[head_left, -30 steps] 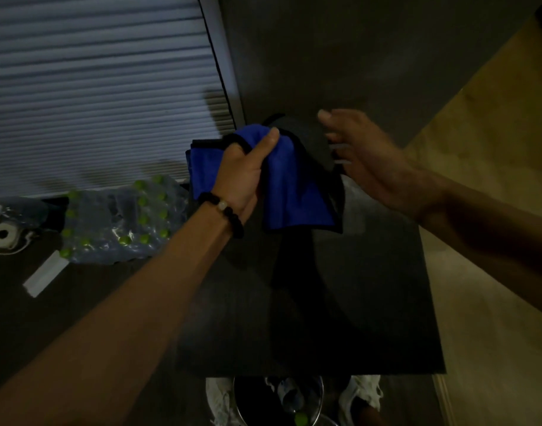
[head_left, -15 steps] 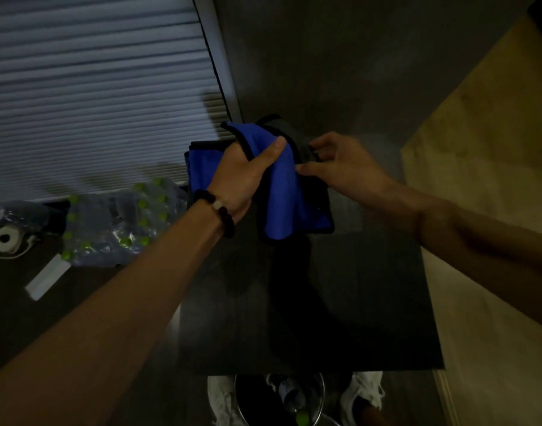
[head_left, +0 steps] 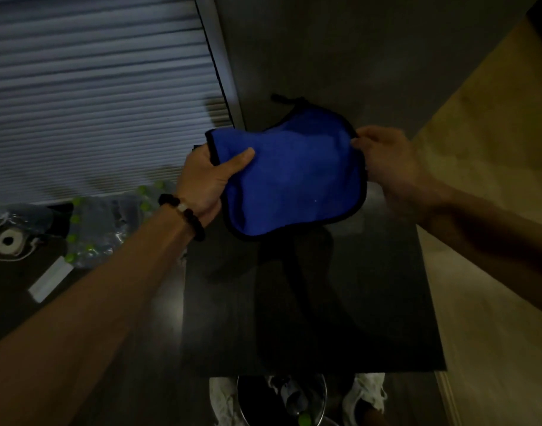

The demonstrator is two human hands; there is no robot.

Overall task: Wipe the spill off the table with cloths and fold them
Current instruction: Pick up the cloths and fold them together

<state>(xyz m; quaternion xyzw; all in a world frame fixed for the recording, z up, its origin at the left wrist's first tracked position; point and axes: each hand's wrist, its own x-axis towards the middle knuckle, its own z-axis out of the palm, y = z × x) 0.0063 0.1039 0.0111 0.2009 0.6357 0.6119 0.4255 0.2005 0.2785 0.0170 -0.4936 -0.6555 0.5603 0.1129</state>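
Observation:
A blue cloth (head_left: 289, 176) with a black hem hangs spread in the air above the far part of the dark table (head_left: 312, 318). My left hand (head_left: 206, 179) pinches its left edge, thumb on the front face. My right hand (head_left: 389, 161) grips its right edge. The cloth sags between the two hands, with its lower edge just above the tabletop. No spill shows on the dim, glossy surface.
A pack of green-capped water bottles (head_left: 106, 222) lies on the floor at the left, beside a white strip (head_left: 50, 282) and a tape roll (head_left: 7, 241). A round bin (head_left: 282, 401) and white shoes sit below the table's near edge. A beige wall (head_left: 490, 210) runs along the right.
The cloth was bunched in my left hand; my right hand came in, took its right edge and pulled it out to the right, so it is now spread between both hands.

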